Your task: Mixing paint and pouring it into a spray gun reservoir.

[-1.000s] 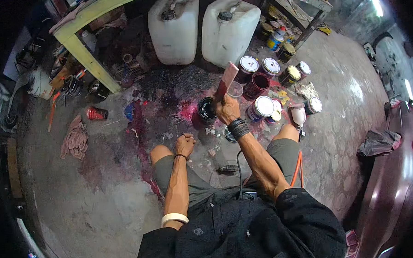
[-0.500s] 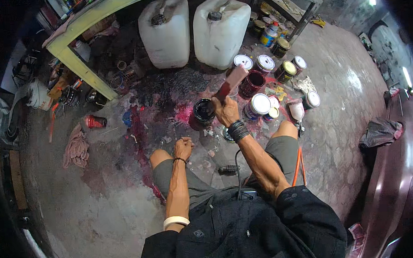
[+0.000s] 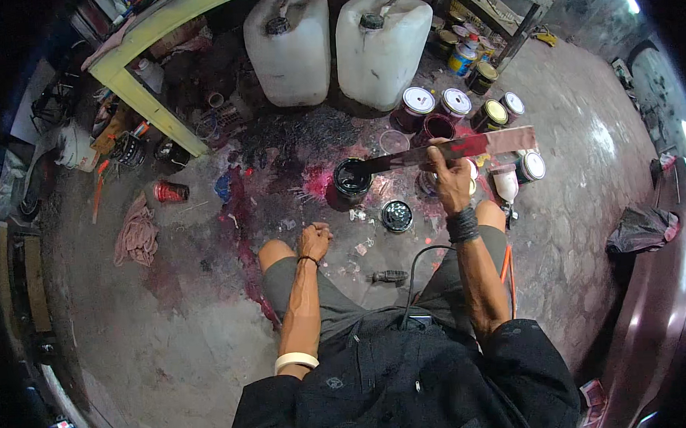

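My right hand (image 3: 453, 186) grips a long flat stirring stick (image 3: 500, 141) near its middle. The stick lies nearly level; its left part is coated with dark paint and its right part is stained pinkish red. Its dark tip is at the open can of black paint (image 3: 353, 189), over the mouth or rim. Close to the can, a round lid or shallow tin (image 3: 397, 215) smeared with black sits on the floor. Beside my left knee, my left hand (image 3: 313, 240) has its fingers curled in, with nothing visible in them.
Several paint cans, including a white-lidded can (image 3: 418, 101) and an open dark red can (image 3: 439, 126), stand beyond my right hand. A spray gun (image 3: 505, 182) stands beside them. Two white jerrycans (image 3: 287, 56) are farther off. A pink rag (image 3: 137, 232) and red cup (image 3: 171, 192) lie left.
My right hand has swung right and tilted the stick from steep to nearly level, drawing its dark end up out of the can. The black-smeared lid is now uncovered.
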Motion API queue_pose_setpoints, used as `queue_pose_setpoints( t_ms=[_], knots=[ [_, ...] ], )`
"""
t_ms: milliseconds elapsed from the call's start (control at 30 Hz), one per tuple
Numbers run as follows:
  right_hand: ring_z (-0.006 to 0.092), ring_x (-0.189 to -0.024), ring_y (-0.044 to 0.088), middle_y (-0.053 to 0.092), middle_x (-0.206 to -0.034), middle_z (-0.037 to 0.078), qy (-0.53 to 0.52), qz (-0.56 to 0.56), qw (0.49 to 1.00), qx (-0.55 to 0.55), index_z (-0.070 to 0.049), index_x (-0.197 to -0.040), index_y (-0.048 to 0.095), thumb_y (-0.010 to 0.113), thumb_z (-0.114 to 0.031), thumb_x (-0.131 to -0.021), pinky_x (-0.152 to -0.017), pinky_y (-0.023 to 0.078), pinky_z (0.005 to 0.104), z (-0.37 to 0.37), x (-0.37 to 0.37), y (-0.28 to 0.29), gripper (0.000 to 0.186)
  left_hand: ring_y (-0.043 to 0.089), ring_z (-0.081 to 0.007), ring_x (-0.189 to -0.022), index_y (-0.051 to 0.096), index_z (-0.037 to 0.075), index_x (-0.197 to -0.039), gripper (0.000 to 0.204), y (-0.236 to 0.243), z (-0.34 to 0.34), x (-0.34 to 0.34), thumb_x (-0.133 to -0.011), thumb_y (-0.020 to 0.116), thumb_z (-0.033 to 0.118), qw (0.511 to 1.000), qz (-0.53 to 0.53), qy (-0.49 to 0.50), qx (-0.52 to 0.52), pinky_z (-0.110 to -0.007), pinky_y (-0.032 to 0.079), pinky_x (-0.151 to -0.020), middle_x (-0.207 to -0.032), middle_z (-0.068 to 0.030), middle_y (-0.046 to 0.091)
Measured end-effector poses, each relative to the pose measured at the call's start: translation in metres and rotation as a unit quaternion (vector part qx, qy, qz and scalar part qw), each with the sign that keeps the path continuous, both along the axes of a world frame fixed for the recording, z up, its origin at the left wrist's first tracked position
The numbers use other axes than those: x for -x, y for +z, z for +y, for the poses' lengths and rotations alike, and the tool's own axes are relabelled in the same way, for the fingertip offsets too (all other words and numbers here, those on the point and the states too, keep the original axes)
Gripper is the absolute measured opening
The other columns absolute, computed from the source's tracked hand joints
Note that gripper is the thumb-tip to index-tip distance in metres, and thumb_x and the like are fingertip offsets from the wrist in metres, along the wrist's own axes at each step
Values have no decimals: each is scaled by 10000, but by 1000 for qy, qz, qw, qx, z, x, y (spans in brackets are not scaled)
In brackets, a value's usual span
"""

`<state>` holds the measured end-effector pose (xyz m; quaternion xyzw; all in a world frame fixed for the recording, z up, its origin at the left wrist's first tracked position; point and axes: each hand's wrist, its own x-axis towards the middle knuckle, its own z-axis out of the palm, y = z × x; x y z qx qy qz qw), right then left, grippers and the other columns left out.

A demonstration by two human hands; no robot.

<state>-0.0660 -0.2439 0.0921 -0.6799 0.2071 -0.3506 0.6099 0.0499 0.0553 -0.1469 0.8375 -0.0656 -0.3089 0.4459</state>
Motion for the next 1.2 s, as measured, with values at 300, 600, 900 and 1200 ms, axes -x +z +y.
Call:
queue_pose_setpoints(
  t_ms=[300,600,900,1200],
  knots=[
    [103,-834,629,674,-938,10,-29,-51,998,-19,-33,-1121,680,689,-200,-971,-782,535,276,-8,23,43,225,732,-219,-867,695,33,-1120,248,19,-1,3,-974,570,189,999,-9,-22,-31,-345,548,-803,-901,-99,769],
    [83,-822,618,684,-920,6,-58,-91,994,28,-29,-1135,679,684,-186,-976,-744,496,238,2,33,102,223,726,-180,-815,649,8,-1150,232,15,1,2,-986,546,137,999,-22,-40,-18,-322,568,-748,-939,-112,751],
    [143,-873,675,681,-976,61,-86,-86,990,74,-1,-1127,656,666,-170,-983,-766,596,310,1,44,111,222,728,-233,-901,687,20,-1111,270,1,2,1,-951,567,202,1000,2,-3,6,-349,542,-853,-909,-95,767],
    [131,-882,647,668,-1027,41,-94,-83,990,-69,-25,-1129,663,682,-204,-977,-746,598,319,4,34,20,236,736,-232,-899,689,8,-1105,277,-7,4,0,-937,574,196,1000,-6,-15,6,-349,550,-846,-915,-110,767]
  ],
)
